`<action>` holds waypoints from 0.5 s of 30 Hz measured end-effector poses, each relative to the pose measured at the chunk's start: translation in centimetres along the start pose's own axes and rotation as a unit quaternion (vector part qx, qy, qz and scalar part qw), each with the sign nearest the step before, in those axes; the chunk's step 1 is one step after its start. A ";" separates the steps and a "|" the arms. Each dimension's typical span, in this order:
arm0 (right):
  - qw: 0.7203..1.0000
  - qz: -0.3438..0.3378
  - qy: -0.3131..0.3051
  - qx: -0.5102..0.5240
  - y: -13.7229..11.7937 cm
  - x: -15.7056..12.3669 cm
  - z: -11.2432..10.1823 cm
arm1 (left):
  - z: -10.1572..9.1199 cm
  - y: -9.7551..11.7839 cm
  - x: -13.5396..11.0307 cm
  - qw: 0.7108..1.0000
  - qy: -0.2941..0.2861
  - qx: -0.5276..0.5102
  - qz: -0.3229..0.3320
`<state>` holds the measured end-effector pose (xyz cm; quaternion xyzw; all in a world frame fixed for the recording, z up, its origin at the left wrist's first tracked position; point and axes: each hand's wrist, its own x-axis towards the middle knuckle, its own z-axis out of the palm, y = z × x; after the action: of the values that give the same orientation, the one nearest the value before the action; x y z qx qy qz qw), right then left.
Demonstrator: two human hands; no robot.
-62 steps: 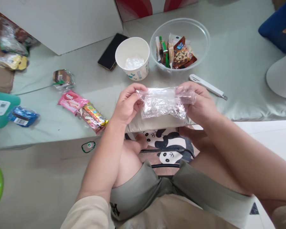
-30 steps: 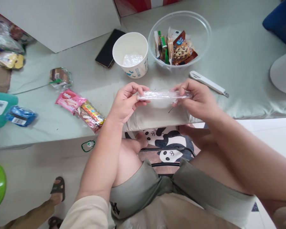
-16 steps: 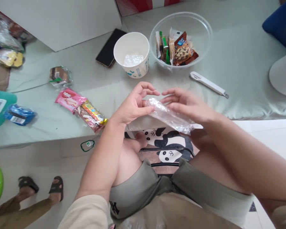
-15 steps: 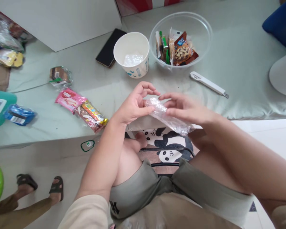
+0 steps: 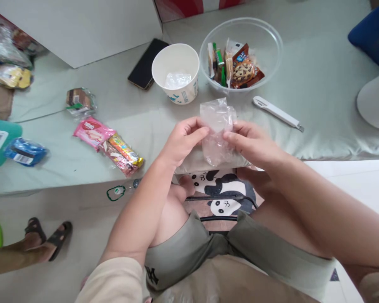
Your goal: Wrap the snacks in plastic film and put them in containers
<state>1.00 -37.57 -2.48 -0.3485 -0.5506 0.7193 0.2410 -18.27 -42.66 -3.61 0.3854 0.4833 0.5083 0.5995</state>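
Observation:
A crumpled clear plastic wrapper [image 5: 217,130] stands upright between both hands, over the near edge of the pale green table [image 5: 318,97]. My left hand [image 5: 183,141] pinches its left side with curled fingers. My right hand [image 5: 254,143] pinches its right side. Just beyond the hands stands a white paper cup [image 5: 176,71] with another clear wrapper inside.
A clear bowl [image 5: 268,38] of packaged snacks sits beside the cup, a white utility knife [image 5: 276,112] to its right, a black phone [image 5: 148,64] to the left. Several snack packets [image 5: 109,145] lie at left. Another person's sandalled feet [image 5: 46,237] are on the floor at lower left.
The wrapper was stretched flat, then rolled into a strip, and now is turned upright between both hands. The other person's feet have shifted on the floor at left.

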 end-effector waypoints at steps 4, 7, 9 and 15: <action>0.997 0.020 0.031 0.064 0.3 0.2 0.0 | -0.4 0.1 0.1 1.000 0.017 -0.014 -0.010; 0.998 0.017 0.033 0.053 0.4 0.4 0.3 | -0.3 0.1 0.1 1.000 0.003 0.002 0.005; 0.998 0.006 0.050 0.035 0.7 0.6 0.3 | -0.3 0.0 0.1 1.000 0.008 0.009 0.024; 0.990 -0.059 0.115 -0.048 2.1 1.2 -0.7 | -0.6 -0.1 -0.1 0.995 0.030 0.074 0.066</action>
<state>0.83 -36.85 -4.86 -0.4069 -0.5729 0.6315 0.3276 -18.78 -42.77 -3.83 0.4444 0.5108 0.5209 0.5199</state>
